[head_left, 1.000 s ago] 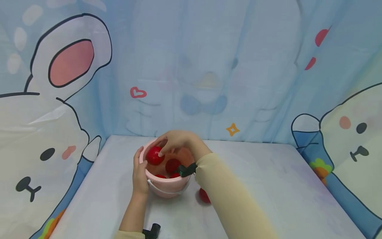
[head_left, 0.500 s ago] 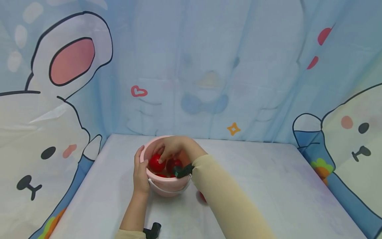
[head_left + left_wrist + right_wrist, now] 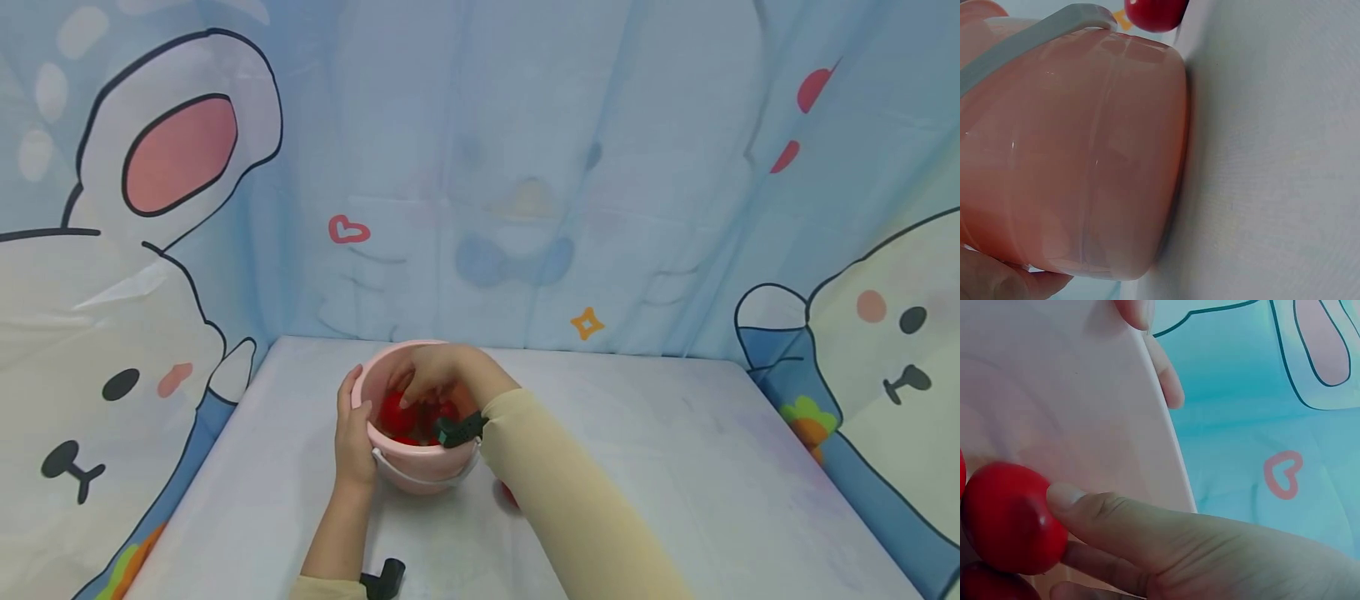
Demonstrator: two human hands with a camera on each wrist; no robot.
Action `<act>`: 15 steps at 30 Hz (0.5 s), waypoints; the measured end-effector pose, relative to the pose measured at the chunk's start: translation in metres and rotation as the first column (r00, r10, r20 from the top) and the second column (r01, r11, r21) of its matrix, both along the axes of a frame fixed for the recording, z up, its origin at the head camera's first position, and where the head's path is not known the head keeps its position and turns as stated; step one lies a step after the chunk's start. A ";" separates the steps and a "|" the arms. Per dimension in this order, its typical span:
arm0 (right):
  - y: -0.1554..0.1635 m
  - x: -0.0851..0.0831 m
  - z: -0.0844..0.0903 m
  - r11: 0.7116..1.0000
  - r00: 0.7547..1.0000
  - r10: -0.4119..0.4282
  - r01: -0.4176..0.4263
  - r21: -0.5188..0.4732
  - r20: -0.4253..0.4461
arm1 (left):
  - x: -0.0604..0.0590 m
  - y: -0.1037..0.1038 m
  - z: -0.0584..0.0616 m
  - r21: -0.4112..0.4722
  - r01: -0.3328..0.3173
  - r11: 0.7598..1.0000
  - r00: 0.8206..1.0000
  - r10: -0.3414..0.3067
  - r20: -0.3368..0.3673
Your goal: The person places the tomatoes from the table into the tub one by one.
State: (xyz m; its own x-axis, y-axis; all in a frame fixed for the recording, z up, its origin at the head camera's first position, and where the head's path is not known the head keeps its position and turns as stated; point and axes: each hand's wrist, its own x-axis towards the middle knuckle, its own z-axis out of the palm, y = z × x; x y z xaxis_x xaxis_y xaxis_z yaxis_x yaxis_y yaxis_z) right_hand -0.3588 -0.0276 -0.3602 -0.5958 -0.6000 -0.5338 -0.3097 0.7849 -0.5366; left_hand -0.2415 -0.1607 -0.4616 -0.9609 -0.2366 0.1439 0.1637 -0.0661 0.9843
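Fingers [image 3: 1104, 515] hold one red ball [image 3: 1010, 519].

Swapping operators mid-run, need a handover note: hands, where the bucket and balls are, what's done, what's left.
Left hand: grips the near-left rim and wall of the pink bucket, steadying it upright on the table.
Right hand: reaches down inside the bucket, fingers round a red ball low against the inner wall; it looks not yet let go.
Done: several red balls lie in the bucket.
Left: one loose red ball sits on the table just right of the bucket, partly hidden by the right sleeve; probably it goes in next.
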 end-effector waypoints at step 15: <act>0.033 0.010 0.037 0.990 0.989 -0.001 -0.020 -0.139 -0.148 | 0.000 0.000 -0.001 0.023 0.012 1.000 1.000 -0.011 -0.009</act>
State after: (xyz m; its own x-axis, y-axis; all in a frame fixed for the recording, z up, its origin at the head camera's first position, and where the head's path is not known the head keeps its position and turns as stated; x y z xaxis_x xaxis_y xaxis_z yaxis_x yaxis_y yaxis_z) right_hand -0.3486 0.0049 -0.3232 -0.6557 -0.6682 -0.3516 -0.4001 0.7024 -0.5887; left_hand -0.2413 -0.1605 -0.4623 -0.9623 -0.2290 0.1466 0.1711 -0.0908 0.9811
